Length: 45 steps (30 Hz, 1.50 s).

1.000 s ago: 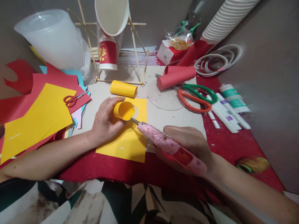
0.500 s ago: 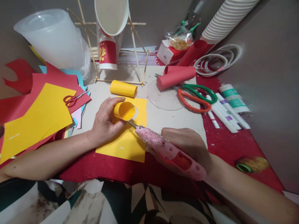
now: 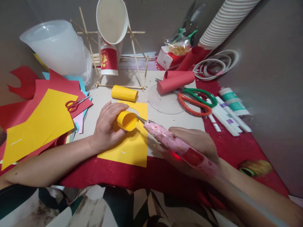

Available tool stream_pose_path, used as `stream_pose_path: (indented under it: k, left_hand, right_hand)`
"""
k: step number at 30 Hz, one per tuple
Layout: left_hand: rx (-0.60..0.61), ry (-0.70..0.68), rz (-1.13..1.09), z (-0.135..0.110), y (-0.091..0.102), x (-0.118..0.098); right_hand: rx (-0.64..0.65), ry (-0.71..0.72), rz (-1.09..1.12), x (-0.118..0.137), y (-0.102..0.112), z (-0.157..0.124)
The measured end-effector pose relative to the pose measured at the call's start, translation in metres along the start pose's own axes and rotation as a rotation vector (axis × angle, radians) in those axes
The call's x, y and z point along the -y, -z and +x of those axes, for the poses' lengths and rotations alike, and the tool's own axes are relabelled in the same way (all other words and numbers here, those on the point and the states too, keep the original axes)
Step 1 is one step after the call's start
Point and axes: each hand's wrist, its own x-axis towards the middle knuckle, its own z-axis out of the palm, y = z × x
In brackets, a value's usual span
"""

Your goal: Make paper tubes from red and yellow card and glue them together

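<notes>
My left hand (image 3: 107, 126) is wrapped round a short yellow paper tube (image 3: 126, 120), tilted with its open end facing right, over a yellow paper sheet (image 3: 129, 143). My right hand (image 3: 196, 146) grips a pink hot glue gun (image 3: 176, 145). Its metal nozzle touches the right rim of the tube. A second yellow paper roll (image 3: 124, 93) lies just beyond, on the grey board (image 3: 151, 94).
Red and yellow sheets (image 3: 39, 115) with small red scissors (image 3: 75, 104) lie at left. Behind are a plastic tub (image 3: 55, 47), a stick frame with paper cups (image 3: 111, 37), a red roll (image 3: 175, 82), large scissors (image 3: 196, 101), glue sticks (image 3: 227, 115), stacked cups (image 3: 222, 23) and a tape roll (image 3: 254, 167).
The glue gun's nozzle moved from the tube's lower edge up to its right rim. My left hand turned the tube a little, and the view shifted downward slightly.
</notes>
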Motion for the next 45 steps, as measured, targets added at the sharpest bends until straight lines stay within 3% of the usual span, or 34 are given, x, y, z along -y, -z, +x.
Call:
stream_pose_path:
  k: [13, 29, 35, 45]
  left_hand:
    - [0.027, -0.016, -0.005, 0.0002, -0.0045, 0.0005]
    - [0.064, -0.060, -0.012, -0.0017, -0.0062, 0.0034]
    - [0.062, -0.050, -0.008, -0.0020, -0.0056, 0.0018]
    - [0.104, -0.055, 0.027, -0.0030, -0.0055, 0.0021]
  right_hand:
    - [-0.051, -0.051, -0.033, -0.0003, -0.0081, -0.0035]
    - [-0.050, 0.010, -0.054, -0.0006, -0.0077, -0.0031]
    - [-0.024, -0.060, -0.005, -0.0016, -0.0088, -0.0060]
    - [-0.028, 0.006, -0.047, -0.0021, -0.0070, -0.0057]
